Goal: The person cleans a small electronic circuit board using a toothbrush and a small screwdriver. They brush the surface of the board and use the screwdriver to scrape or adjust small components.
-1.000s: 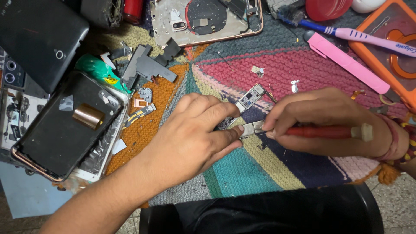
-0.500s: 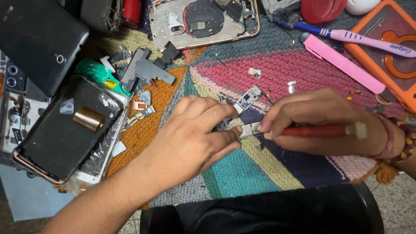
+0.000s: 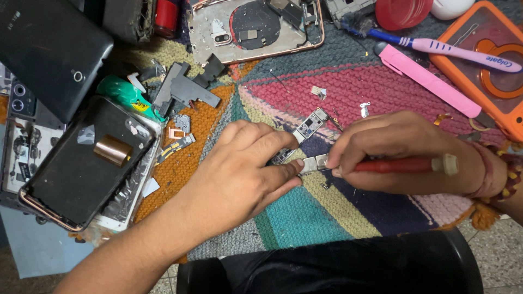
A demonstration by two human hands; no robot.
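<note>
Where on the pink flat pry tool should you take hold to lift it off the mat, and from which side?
Probably pinch the pink pry tool across its narrow width near mid-length, coming from above. It lies flat and diagonal on the knitted mat, both long edges exposed; the toothbrush lies beside its upper end.

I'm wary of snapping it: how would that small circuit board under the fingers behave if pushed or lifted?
The circuit board looks thin and narrow, so probably light and easily cracked if bent. Lying on the knitted mat, it likely snags more than slides. The left hand pins it while the right hand works a red-handled tool, suggesting it shifts easily.
</note>
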